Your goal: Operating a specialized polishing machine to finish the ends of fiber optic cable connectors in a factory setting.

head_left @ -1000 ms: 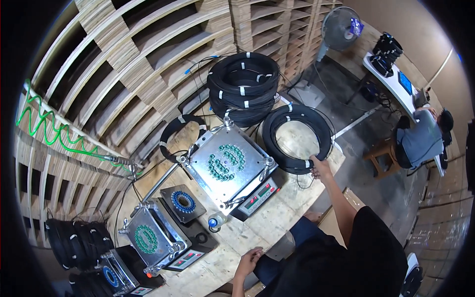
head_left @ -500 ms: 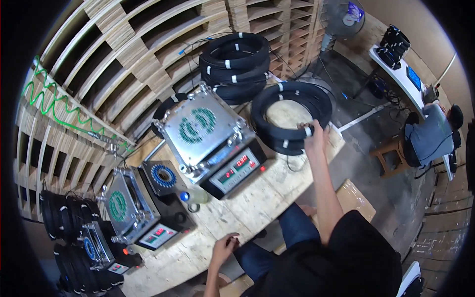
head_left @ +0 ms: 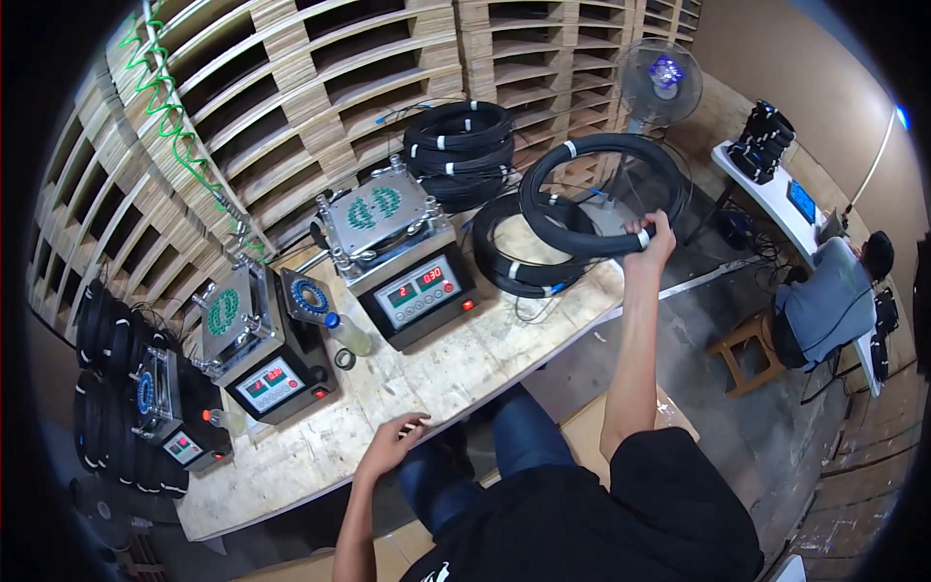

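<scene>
My right hand is closed round the near edge of a coil of black cable, bound with white ties. The coil is lifted and tilted above the right end of the workbench, its loop standing toward the fan. Below and left of it, another black coil lies on the bench. Over the front edge of the bench hovers my left hand, its fingers loosely bent and apart, with nothing visible in them. Nearest to that hand are a small dark ring and a blue-capped bottle.
Metal-topped machines with lit red displays stand along the bench, the largest machine in the middle. More coils are stacked behind it. Wooden pallets rise at the back. A fan and a seated person are at right.
My right hand has lifted the coil off the one on the bench, up and to the right. The left hand has moved slightly left and up. The head view has shifted.
</scene>
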Tool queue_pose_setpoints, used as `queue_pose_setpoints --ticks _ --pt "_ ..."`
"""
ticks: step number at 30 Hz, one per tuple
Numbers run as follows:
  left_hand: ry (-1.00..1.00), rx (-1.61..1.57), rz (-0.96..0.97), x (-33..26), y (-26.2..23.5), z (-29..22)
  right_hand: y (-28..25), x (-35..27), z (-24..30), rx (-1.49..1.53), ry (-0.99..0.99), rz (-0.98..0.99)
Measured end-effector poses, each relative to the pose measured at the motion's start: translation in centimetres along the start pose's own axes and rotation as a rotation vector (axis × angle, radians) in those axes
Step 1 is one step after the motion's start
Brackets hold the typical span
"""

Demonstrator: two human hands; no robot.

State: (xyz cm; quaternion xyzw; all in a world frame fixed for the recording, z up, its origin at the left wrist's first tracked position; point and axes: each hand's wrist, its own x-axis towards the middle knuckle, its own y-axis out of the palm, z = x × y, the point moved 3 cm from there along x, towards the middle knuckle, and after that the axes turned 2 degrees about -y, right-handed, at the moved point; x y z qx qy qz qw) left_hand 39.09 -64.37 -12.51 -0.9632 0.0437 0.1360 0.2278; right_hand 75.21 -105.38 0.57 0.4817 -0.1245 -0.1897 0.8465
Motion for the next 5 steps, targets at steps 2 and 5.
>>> queue_pose_setpoints --ticks 2,5 --pt "0.071 -0.009 0.049 2.2 0.6 -2.9 -1.3 -0.9 4.0 0.032 0.009 0.087" --pt "0.242 0.03 0.003 6.4 0.6 -9.3 -2.4 -2.5 10.5 -0.044 -0.036 0.296"
